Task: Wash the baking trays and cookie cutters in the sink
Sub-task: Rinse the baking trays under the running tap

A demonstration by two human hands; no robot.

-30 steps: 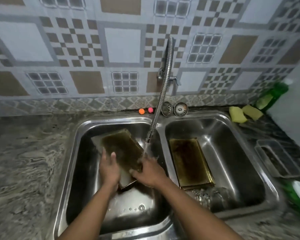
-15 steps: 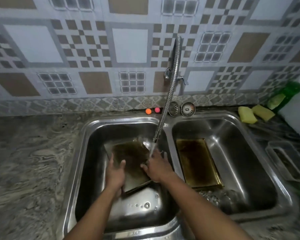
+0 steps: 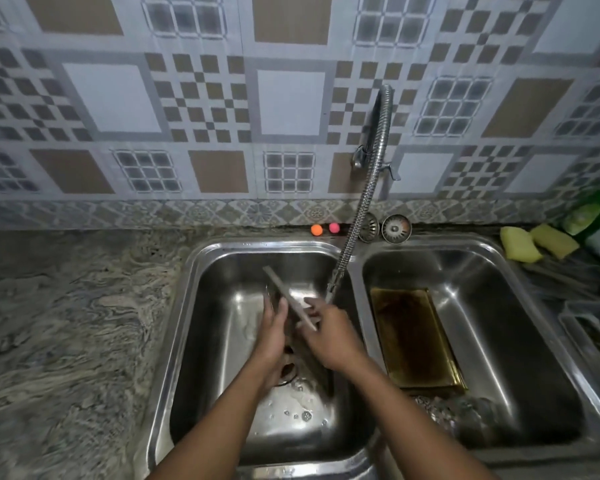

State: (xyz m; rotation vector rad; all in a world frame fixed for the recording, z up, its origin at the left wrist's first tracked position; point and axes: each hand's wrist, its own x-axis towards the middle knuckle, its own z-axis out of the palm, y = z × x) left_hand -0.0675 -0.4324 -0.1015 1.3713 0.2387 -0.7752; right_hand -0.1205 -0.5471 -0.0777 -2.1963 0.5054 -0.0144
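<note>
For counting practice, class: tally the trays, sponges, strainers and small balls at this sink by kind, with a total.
Trays: 2
Sponges: 2
Strainers: 2
Balls: 2
Total: 8

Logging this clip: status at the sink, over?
Left hand and right hand both grip the tilted tray, on edge in left basin under the faucet hose. Second tray flat in right basin, brown-stained. Nothing blocking.
</note>
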